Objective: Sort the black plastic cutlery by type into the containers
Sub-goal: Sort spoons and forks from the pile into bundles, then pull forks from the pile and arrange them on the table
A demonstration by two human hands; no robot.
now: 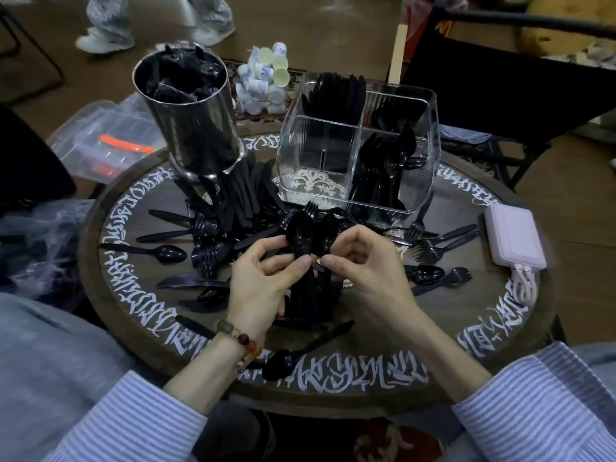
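Head view, looking down on a round table with white lettering round its rim. Left hand wrapped round a bundle of spoons, handles running down through the palm, bowls fanned out at the top; likely gathered that way to be dropped in as one lot. Right hand pinching at the same bundle from the right, thumb and forefinger closed on the necks, apparently squaring the bowls so they nest. Clear divided container far right of centre: spoons standing in the near right compartment, more cutlery in the far ones, near left compartment without cutlery. Steel canister far left, filled with dark items hard to tell apart. Loose cutlery heaped between canister and hands, with forks, knives and spoons scattered left and right, not yet sorted. Pink power bank at the right edge, clear of the work.
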